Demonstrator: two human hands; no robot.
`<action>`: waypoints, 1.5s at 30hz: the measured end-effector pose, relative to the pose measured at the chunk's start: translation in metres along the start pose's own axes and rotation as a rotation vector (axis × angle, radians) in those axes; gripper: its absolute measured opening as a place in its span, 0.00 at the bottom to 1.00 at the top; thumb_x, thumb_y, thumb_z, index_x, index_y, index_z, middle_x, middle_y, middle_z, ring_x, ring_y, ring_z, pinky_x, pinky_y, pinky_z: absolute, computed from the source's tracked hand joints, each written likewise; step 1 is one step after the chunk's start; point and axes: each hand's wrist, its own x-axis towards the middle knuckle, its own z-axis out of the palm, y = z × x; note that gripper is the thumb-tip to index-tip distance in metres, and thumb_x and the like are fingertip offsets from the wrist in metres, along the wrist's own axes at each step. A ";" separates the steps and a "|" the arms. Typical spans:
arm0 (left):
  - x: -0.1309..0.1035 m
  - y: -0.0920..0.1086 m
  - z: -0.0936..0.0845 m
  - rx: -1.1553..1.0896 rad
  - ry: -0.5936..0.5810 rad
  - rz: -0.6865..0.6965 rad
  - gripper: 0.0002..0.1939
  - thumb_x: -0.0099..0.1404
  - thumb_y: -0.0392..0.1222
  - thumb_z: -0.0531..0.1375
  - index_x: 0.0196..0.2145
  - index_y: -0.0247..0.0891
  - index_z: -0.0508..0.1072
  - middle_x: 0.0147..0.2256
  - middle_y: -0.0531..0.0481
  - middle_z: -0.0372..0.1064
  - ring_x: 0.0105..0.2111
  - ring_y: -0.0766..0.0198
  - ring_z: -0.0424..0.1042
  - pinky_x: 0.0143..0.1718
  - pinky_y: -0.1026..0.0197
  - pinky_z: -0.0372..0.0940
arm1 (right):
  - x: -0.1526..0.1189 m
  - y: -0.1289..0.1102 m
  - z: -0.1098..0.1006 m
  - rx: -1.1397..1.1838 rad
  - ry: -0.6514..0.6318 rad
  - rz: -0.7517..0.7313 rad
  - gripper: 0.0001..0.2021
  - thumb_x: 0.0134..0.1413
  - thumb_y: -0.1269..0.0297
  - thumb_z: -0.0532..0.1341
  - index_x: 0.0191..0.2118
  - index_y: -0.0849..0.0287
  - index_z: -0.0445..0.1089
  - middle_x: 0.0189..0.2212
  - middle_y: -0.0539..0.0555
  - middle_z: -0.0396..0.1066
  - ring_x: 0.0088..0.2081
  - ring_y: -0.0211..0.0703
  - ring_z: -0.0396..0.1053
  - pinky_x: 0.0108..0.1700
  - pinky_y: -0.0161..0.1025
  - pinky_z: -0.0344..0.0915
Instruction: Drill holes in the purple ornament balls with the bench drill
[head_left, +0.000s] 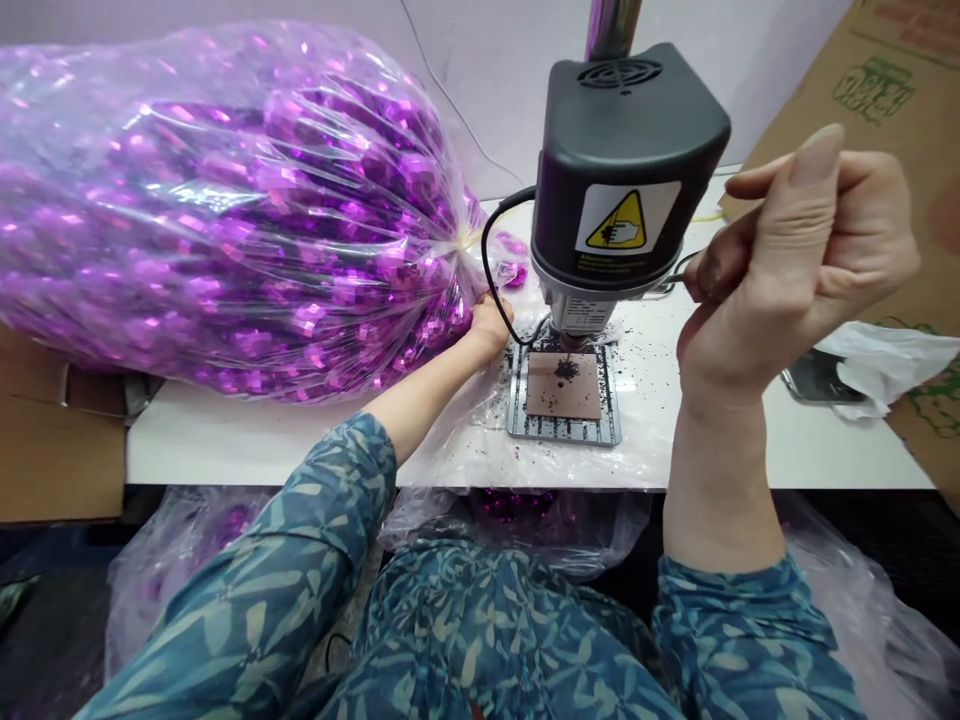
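A small bench drill press with a black motor housing (630,150) stands in the middle of the head view. Beneath its head, a square brown board (577,398) with a small dark hole lies on the grey slotted base (611,432), sprinkled with dark shavings. My right hand (795,250) is raised at the machine's right, fingers curled and closed around the end of its thin metal lever (675,272). My left hand (491,322) reaches to the machine's left, beside the tied neck of a clear bag (300,230) full of shiny purple balls. Its fingers are mostly hidden.
Cardboard boxes stand at the right (900,130) and lower left (60,430). A phone-like dark object (821,378) lies partly under white crumpled paper (892,355). Dark bits litter the white table (817,450). Another plastic bag with purple pieces (517,505) sits below the front edge.
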 end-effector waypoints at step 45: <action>-0.110 0.032 0.058 -1.464 0.114 0.160 0.34 0.51 0.51 0.77 0.48 0.39 0.67 0.49 0.42 0.75 0.51 0.54 0.76 0.58 0.47 0.69 | -0.002 0.008 -0.001 0.025 -0.006 -0.116 0.21 0.58 0.48 0.60 0.28 0.64 0.70 0.15 0.42 0.55 0.15 0.20 0.54 0.19 0.26 0.46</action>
